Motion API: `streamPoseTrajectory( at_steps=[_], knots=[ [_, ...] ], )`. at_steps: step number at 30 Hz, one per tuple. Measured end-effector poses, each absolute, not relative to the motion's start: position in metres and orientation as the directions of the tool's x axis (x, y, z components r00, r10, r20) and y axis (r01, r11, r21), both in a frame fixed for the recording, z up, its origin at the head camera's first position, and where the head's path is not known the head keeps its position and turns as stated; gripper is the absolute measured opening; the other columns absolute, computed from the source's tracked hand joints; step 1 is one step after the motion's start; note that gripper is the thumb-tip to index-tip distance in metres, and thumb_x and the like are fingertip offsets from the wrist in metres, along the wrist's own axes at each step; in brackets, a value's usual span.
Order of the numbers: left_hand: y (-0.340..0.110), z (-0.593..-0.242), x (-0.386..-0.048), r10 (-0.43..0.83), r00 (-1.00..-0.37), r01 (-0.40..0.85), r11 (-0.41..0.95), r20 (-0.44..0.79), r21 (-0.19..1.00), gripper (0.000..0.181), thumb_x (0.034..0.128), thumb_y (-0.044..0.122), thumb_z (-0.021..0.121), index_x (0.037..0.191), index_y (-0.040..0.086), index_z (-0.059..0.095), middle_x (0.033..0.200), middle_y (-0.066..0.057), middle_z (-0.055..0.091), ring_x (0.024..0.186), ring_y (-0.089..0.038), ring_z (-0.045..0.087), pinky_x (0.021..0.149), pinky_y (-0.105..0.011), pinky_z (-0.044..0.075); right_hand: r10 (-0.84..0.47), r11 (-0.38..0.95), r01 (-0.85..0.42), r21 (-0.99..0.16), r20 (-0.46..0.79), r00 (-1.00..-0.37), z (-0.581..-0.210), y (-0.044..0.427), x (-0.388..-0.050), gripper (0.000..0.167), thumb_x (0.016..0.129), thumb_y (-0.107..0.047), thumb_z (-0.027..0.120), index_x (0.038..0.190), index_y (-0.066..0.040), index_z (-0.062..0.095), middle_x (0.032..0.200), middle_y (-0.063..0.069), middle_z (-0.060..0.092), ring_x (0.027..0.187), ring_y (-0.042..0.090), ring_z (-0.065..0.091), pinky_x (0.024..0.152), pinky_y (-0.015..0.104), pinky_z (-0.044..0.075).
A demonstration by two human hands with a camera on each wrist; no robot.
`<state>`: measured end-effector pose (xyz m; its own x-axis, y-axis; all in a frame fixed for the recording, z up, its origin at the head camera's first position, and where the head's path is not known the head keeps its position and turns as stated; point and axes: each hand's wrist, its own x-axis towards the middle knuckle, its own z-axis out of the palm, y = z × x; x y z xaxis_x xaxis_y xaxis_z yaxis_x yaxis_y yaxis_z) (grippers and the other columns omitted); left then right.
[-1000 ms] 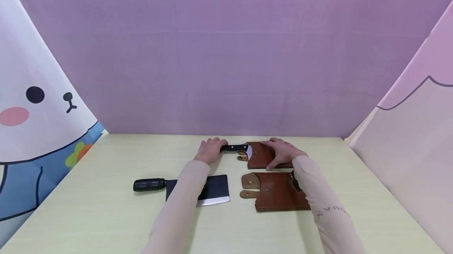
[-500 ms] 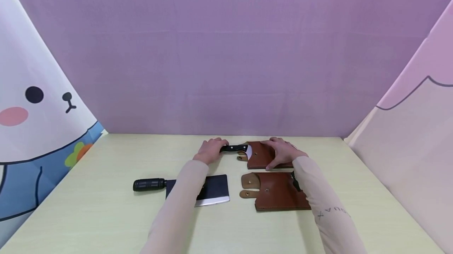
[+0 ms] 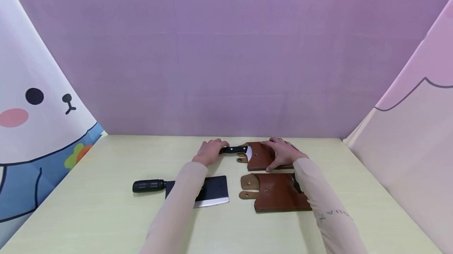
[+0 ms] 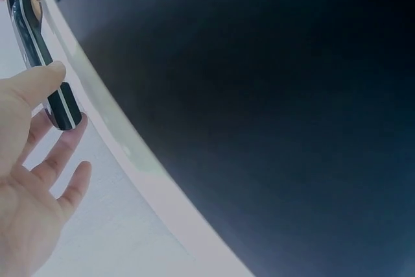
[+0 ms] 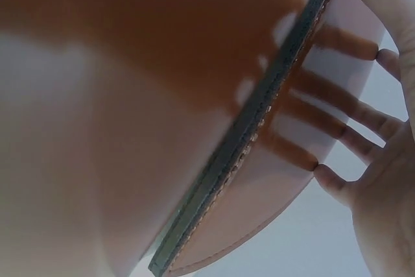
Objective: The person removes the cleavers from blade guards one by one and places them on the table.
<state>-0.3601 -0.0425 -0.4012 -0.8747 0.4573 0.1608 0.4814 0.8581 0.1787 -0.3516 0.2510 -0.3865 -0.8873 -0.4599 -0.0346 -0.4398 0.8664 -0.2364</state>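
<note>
Across the pale table [image 3: 106,222], seen from the head camera, the person's left hand [image 3: 209,152] pinches the butt of a black-handled knife [image 3: 234,150]. Just right of that pinch, a bright bit of blade shows at the mouth of the far sheath [image 3: 261,159], brown leather hiding the rest. Over the sheath's other end spreads the right hand [image 3: 284,155], thumb and fingers well apart. Nearer the person than the right hand lies the near sheath [image 3: 281,197], its tan flap and strap bearing snap studs. Nearer than the left hand lies a cleaver [image 3: 216,187], partly under the forearm. Dark lettering [image 3: 334,214] runs along the right sleeve; I make out an X shape, but the whole word escapes me.

By the left wrist, the thumb crosses the handle, with fingers on the other side; a silvery strip runs lengthwise there. Beside the grip looms a dark surface [image 4: 259,128] with a pale edge.

By the right wrist, fairly straight fingers touch glossy leather that mirrors them; beyond the fingertips, a stitched seam [image 5: 249,137] slants past.
</note>
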Motion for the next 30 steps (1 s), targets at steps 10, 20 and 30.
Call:
streamPoseTrajectory(
  at_steps=[10,20,30],
  knots=[
    [-0.043,-0.399,-0.362,0.47,-0.858,0.502,0.852,0.207,0.145,0.034,0.0834,0.017,0.065,0.116,0.025,0.06,0.105,-0.002,0.062,0.094,-0.025,0.061,0.083,-0.049,0.043,-0.454,0.868,-0.436,-0.237,-0.027,-0.89,-0.384,0.251,-0.351,0.099,0.055,-0.048,0.083,0.139,-0.021,0.037,0.139,0.017,0.035,0.127,0.037,0.03,0.096,0.061,0.032],
    [-0.047,-0.399,-0.362,0.489,-0.838,0.528,0.839,0.242,0.13,0.032,0.0829,0.016,0.065,0.113,0.027,0.061,0.101,-0.001,0.062,0.09,-0.024,0.061,0.079,-0.047,0.044,-0.449,0.873,-0.433,-0.223,-0.024,-0.893,-0.382,0.249,-0.35,0.1,0.054,-0.049,0.083,0.139,-0.021,0.037,0.139,0.015,0.036,0.126,0.036,0.032,0.097,0.061,0.032],
    [-0.053,-0.398,-0.366,0.511,-0.817,0.56,0.813,0.266,0.161,0.031,0.0829,0.019,0.066,0.113,0.026,0.062,0.103,-0.001,0.062,0.095,-0.023,0.059,0.078,-0.046,0.045,-0.463,0.865,-0.448,-0.226,-0.015,-0.886,-0.378,0.248,-0.348,0.099,0.056,-0.048,0.082,0.139,-0.019,0.037,0.14,0.017,0.034,0.126,0.038,0.03,0.096,0.062,0.031]
  ],
)
